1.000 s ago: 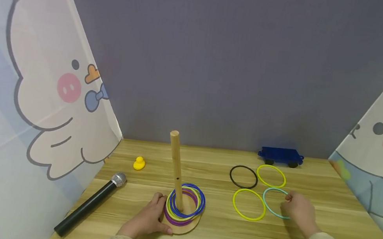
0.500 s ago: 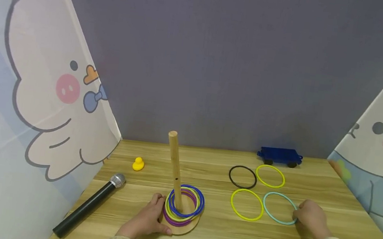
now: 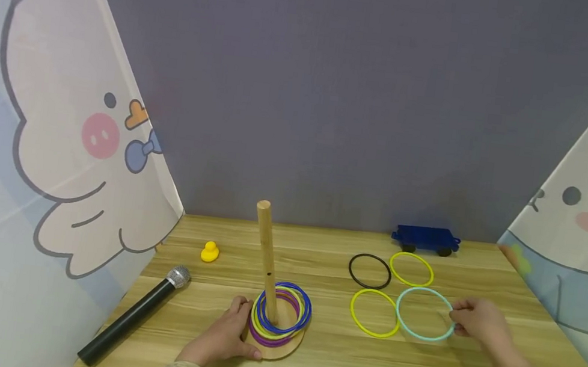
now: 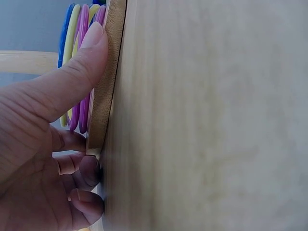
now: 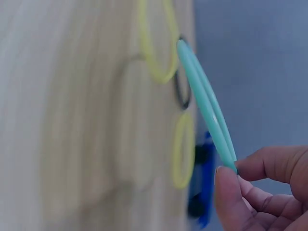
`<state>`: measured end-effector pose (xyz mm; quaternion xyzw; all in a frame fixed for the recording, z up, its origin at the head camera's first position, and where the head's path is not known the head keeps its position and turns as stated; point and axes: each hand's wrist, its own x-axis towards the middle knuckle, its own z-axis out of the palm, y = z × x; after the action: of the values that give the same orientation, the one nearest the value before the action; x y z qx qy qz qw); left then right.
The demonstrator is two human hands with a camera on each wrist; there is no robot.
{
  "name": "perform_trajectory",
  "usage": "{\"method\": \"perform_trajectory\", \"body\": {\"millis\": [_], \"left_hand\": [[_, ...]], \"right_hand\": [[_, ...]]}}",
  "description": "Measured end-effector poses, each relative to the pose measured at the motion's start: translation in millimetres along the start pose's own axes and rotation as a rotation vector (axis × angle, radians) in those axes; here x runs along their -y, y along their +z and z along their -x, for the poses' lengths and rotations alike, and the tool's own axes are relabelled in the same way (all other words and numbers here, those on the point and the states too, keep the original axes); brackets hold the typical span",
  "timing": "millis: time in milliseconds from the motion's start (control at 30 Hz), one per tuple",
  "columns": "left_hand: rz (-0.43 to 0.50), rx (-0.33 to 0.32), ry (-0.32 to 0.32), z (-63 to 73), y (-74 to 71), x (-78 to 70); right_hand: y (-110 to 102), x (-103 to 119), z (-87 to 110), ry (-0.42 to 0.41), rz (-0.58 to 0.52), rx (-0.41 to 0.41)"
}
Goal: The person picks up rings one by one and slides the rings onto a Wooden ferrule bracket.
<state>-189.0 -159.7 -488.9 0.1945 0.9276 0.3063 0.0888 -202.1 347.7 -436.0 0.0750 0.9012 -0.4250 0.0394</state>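
In the head view my left hand [image 3: 222, 336] holds the edge of the round wooden base [image 3: 282, 353] of a ring toss stand. The thumb [image 4: 86, 53] lies along the base's rim in the left wrist view, other fingers against its edge. The upright peg [image 3: 268, 244] passes through a stack of blue [image 3: 308, 306], yellow and purple rings lying on the base. On the right, my right hand [image 3: 482, 323] pinches a light teal ring [image 5: 207, 103] between thumb and fingers. That ring is raised off the table, its shadow falling on the wood.
Left of the teal ring lie a yellow ring [image 3: 379, 337], a black ring [image 3: 350, 265] and another yellow ring [image 3: 410, 254]. A blue toy wagon [image 3: 426, 238] stands at the back edge. A rubber duck [image 3: 210, 252] and a microphone [image 3: 128, 322] are on the left.
My right hand slid the teal ring slightly rightward along the table, then lifted it off the surface. My left hand has stayed on the stand's base.
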Motion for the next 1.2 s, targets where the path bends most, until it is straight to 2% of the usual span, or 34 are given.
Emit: {"method": "perform_trajectory", "body": {"millis": [167,433,500,733,800,1000,1200], "left_hand": [[-0.004,0.002,-0.006,0.1,-1.0,0.1],[-0.027,0.000,0.011,-0.8,0.1,0.4],[-0.025,0.001,0.008,-0.7,0.3,0.5],[-0.023,0.002,0.004,-0.2,0.2,0.2],[-0.020,0.003,0.007,-0.2,0.2,-0.4],[-0.009,-0.001,0.012,0.6,-0.4,-1.6],[-0.015,0.002,0.007,1.7,-1.3,-1.3]], "right_hand": [[8.9,30.6,8.9,-0.081,-0.032,0.025],[37.8,68.5,23.6,-0.159,-0.171,0.126],[44.7,79.1,26.2,-0.185,-0.212,0.170],[65.0,123.7,33.0,-0.285,-0.357,0.404],[69.3,136.5,35.5,-0.298,-0.378,0.439],[76.3,170.6,43.9,-0.342,-0.439,0.510],[77.1,201.0,53.2,-0.412,-0.503,0.505]]}}
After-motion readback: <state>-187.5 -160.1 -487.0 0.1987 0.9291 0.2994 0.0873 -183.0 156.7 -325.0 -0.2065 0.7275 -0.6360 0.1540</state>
